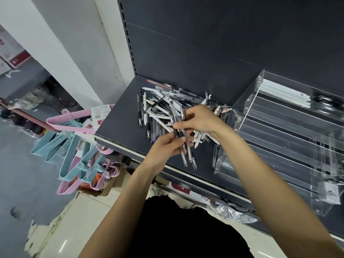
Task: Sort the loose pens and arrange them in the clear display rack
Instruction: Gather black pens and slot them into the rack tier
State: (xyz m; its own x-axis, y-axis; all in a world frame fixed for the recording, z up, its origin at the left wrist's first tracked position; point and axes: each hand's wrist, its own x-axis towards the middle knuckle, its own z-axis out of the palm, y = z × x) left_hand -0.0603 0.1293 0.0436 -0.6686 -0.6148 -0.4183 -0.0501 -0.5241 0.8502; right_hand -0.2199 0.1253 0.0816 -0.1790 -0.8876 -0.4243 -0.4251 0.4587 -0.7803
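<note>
- Head view: left hand [165, 146] and right hand [200, 118] both grip a small bundle of pens [183, 146], fingers curled round it.
- Loose pile of pens [158, 107] lies on the dark shelf [121, 123], beneath the hands.
- Clear rack [279, 131] stands just right, apparently holding white pens [284, 92] in its top tier.

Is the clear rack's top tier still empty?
No, the clear display rack's top tier already holds white pens, while the tiers below look bare.

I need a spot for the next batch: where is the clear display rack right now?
In the head view the clear display rack sits on the dark shelf at the right, just right of the loose pen pile.
</note>
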